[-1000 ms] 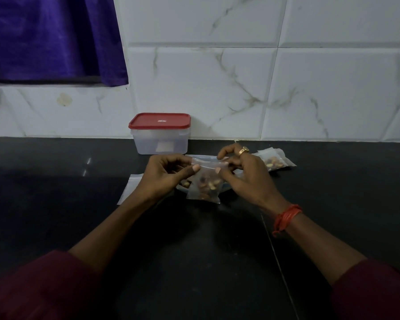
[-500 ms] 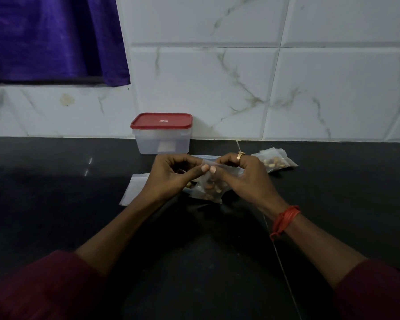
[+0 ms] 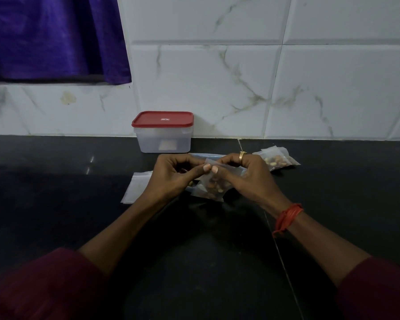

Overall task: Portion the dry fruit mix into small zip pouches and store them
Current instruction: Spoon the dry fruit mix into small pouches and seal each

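A small clear zip pouch [image 3: 211,189] holding dry fruit mix hangs between both hands above the black counter [image 3: 56,204]. My left hand [image 3: 174,175] and my right hand [image 3: 245,174] pinch its top edge, thumbs almost touching at the middle. A filled pouch [image 3: 276,159] lies on the counter to the right. Flat empty pouches [image 3: 135,187] lie to the left, partly under my left hand. A plate or bag with a blue edge [image 3: 208,154] behind my hands is mostly hidden.
A translucent box with a red lid [image 3: 163,131] stands shut against the marble-tiled wall [image 3: 240,88]. A purple curtain [image 3: 53,35] hangs at the upper left. A seam [image 3: 280,252] runs through the counter on the right.
My two hands have drawn together along the pouch's top edge, from its corners to the middle. The pouch has tilted and bunched slightly.
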A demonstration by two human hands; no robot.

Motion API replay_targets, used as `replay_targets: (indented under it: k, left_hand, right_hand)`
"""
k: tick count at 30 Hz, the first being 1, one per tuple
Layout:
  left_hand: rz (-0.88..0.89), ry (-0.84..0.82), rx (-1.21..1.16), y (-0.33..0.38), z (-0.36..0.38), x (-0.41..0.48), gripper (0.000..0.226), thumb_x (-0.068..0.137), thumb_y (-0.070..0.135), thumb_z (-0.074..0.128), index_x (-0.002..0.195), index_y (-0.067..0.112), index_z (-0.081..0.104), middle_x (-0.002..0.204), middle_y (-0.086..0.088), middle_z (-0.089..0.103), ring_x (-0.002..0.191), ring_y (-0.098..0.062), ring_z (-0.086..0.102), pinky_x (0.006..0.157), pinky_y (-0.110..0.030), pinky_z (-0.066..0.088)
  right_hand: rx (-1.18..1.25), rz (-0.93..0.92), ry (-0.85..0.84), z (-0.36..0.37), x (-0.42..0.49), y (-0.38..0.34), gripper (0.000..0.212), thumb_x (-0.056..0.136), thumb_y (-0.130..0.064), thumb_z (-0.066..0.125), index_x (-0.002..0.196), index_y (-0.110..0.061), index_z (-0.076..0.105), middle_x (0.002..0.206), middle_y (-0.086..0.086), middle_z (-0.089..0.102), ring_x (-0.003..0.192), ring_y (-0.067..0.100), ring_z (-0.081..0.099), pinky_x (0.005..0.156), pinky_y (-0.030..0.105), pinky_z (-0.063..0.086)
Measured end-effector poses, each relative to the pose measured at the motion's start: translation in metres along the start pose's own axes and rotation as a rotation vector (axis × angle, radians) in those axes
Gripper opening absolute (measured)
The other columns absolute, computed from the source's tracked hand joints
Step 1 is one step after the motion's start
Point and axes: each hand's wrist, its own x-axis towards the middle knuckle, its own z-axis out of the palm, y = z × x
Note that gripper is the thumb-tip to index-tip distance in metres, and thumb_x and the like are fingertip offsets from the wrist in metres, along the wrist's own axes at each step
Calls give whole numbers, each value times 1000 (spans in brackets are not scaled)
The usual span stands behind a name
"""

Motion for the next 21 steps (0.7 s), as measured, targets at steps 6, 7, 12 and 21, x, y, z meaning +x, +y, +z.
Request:
replay_targets:
  k: [6,7,12,21]
  left_hand:
    - [-6,2,57,-1,2,1,14,80,33,72,88,21,74,88,-4,76,81,-24,70,70,-35,60]
    - [-5,0,67,0,2,1,14,80,33,72,87,22,74,87,-3,75,81,-25,70,72,-37,59]
    - [16,-11,70,-1,2,2,13,82,32,71,89,21,73,87,-3,75,80,-25,71,73,-37,59]
    - [-22,-21,66,-4,2,3,14,82,31,70,89,19,72,85,2,74,79,-15,70,68,-21,56]
  right_hand:
    - [29,18,-12,0,1,2,25,82,-46,75,94,-25,76,92,-9,75,96,8,68,88,34,55]
    - [42,30,-18,0,1,2,28,80,-50,73,94,-25,76,93,-8,75,97,9,69,90,37,55]
    - [55,59,-21,1,2,3,35,78,-54,72,96,-24,77,93,-7,76,97,11,70,91,45,56]
    - [58,82,-9,1,5,6,42,73,-56,70,94,-20,78,90,-5,76,93,10,71,89,39,57]
